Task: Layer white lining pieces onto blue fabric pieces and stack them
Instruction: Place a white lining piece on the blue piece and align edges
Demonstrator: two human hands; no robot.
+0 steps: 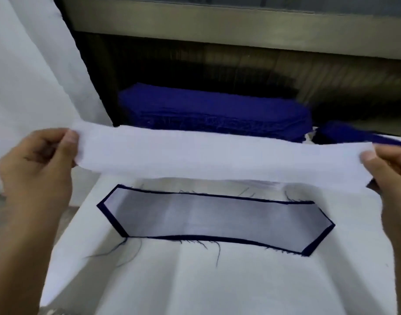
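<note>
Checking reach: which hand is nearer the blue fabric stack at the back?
Right. The right hand pinches the white strip just below the stack's right end; the left hand sits farther out, down-left of it.

No legible txt or labels.

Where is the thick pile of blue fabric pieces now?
In the head view, the thick pile of blue fabric pieces lies at the far centre, behind the white lining strip held by both hands.
</note>
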